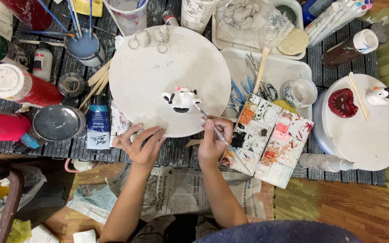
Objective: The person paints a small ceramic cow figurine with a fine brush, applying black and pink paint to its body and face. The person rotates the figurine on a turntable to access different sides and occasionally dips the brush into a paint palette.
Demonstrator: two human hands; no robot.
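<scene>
Red bottles lie along the left edge of the bench, with a shallow metal dish and a blue paint tube just beside the round white board — close by, so colour is within reach without leaning. My left hand rests at the board's near rim, fingers spread and loose, holding nothing; I'd say it sits there to keep the board from turning. Near the middle of the board, toward its near edge, stands the small clay figure — white, with black patches and a touch of pink on top, glossy where the paint looks wet. My right hand is closed in a pencil pinch round a thin brush, its tip touching the figure's right side, wrist low at the rim for steadiness. Just right of that hand lies the paint palette, its wells smeared orange, pink and black. Farther right, a second round board carries a dark red piece and a small white figure.
</scene>
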